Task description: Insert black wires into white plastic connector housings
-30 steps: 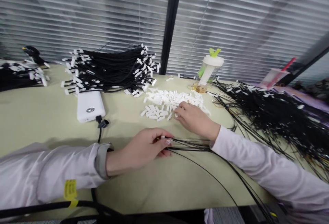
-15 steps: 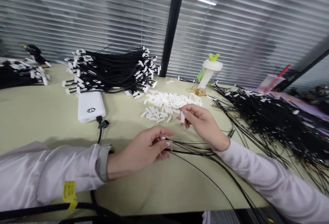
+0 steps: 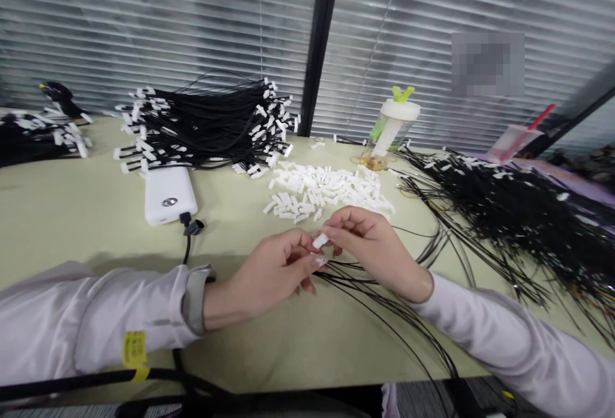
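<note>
Between the thumb and finger of my right hand (image 3: 365, 242) is a small white plastic connector housing (image 3: 320, 241). My left hand (image 3: 276, 267) pinches the ends of a bunch of thin black wires (image 3: 369, 283), which trail off to the right and over the table's front edge. The two hands meet, with the housing just above the left fingertips. Whether a wire end is inside the housing is hidden by the fingers. Right behind the hands lies a loose pile of white connector housings (image 3: 331, 187).
Finished-looking black cables with white ends (image 3: 206, 127) are stacked at the back. A white power bank (image 3: 170, 197) with a plugged-in cable sits at left. A lidded drink cup (image 3: 391, 133) stands behind the pile. Many black wires (image 3: 504, 213) spread across the right side.
My right hand has moved left and down from the pile's edge, bringing the white housing to the left fingertips. My left hand stays nearly in place, still pinching the wires.
</note>
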Motion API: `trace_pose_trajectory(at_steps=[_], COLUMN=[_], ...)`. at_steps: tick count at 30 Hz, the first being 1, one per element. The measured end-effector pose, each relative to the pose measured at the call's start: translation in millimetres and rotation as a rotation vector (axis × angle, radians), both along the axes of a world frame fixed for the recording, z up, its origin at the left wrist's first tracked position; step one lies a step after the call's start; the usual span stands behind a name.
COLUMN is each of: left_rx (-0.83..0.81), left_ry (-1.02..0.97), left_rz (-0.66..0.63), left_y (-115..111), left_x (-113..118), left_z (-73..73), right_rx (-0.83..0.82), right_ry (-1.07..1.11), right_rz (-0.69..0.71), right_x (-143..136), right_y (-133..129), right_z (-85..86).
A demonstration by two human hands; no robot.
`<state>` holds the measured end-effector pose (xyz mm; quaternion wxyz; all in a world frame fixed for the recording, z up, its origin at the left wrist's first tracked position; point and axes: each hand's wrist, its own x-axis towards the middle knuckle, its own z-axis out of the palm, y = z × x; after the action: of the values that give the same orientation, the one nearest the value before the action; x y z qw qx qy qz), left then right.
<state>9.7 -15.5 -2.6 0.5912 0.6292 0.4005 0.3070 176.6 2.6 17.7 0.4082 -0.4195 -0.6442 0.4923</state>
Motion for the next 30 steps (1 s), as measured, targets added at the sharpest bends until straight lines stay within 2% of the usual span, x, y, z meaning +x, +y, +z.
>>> trace_pose_trajectory(at_steps=[6,12,15,17,22,25,30], left_rx=[0.005,0.018,-0.002,-0.019,-0.036,-0.069,-0.089], left_ry=[0.028,-0.01,-0.05,-0.058,-0.044,-0.06,-0.039], left_rz=[0.015,-0.006,0.009,0.025,0.015,0.025,0.044], left_y=[-0.1,1.5,-0.4,-2.5,-5.8,-5.6,-4.6], left_x=[0.8,0.8,1.5,1.6,1.6,2.4,3.1], left_z=[0.4,-2.6,-2.5,-1.5,1.0,2.6,4.1], right_rx=[0.14,0.58,0.664,0.679,0.526,0.53,0.638], right_ry=[-0.21,-0.703,-0.894,-0.855,-0.401,-0.325,-0.367], right_rz=[0.173,0.317,0.321,0.263,0.033,0.104,0.234], right_x=[10.3,17.4,16.3,15.4,12.9,12.0,12.6], right_y=[0.0,-5.9,-11.5,-14.1,-15.0,-12.8,-9.6], right_z=[4.2,19.3,19.6,18.3,15.3,12.1,9.7])
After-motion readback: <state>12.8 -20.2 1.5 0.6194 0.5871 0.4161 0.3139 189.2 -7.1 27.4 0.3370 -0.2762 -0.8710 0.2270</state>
